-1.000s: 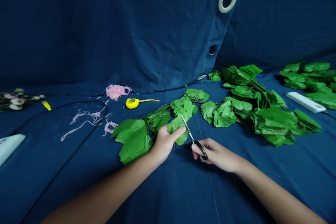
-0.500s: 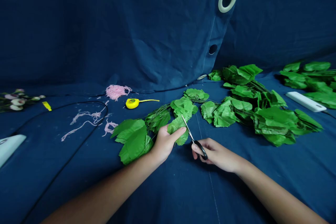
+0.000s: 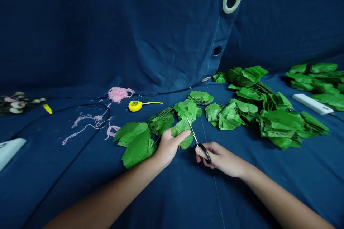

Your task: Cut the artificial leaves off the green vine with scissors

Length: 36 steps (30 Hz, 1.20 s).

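My left hand (image 3: 168,145) is closed round a bunch of green artificial leaves (image 3: 137,143) on thin wire stems, its thumb pressed on one leaf (image 3: 183,128). My right hand (image 3: 219,157) grips small scissors (image 3: 197,142) with black handles. The blades point up and to the left and lie against that leaf, just right of my left thumb. Both hands rest low over a dark blue cloth (image 3: 188,193).
More green leaf bunches (image 3: 258,111) lie to the right, with a white flat device (image 3: 311,104) among them. Further left are a yellow tape measure (image 3: 137,105), pink thread scraps (image 3: 118,93), a black cable (image 3: 88,105), flower buds (image 3: 16,101) and a white object (image 3: 9,148).
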Each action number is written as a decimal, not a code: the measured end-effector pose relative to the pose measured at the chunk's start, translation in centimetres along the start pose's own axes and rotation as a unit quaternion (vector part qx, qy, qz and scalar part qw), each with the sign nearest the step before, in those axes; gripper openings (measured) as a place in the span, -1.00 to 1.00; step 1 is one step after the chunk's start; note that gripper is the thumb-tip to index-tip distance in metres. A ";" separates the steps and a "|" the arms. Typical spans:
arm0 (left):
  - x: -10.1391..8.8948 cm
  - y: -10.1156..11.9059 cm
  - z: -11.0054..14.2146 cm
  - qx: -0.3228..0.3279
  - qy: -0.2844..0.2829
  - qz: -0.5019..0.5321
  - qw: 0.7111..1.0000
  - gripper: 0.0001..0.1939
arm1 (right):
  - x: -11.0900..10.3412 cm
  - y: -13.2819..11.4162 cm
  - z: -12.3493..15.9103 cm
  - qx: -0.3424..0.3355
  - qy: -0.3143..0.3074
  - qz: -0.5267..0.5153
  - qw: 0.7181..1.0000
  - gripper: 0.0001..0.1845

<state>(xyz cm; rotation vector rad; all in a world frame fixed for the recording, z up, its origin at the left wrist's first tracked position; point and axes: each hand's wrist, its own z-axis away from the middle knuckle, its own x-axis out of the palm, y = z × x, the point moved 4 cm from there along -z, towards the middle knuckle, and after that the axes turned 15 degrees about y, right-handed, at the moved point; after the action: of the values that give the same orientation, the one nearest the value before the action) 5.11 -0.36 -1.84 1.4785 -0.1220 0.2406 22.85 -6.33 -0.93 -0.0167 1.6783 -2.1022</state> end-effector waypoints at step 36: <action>0.1 0.0 0.0 -0.023 -0.014 0.001 1.000 -0.72 | 0.1 -0.2 -0.1 -0.026 0.018 0.010 0.999 -0.36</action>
<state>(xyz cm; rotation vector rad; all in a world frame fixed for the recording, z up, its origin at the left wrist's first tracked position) 5.24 -0.34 -1.77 1.4374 -0.1507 0.2172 22.68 -6.29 -0.79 0.0213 1.7471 -2.0545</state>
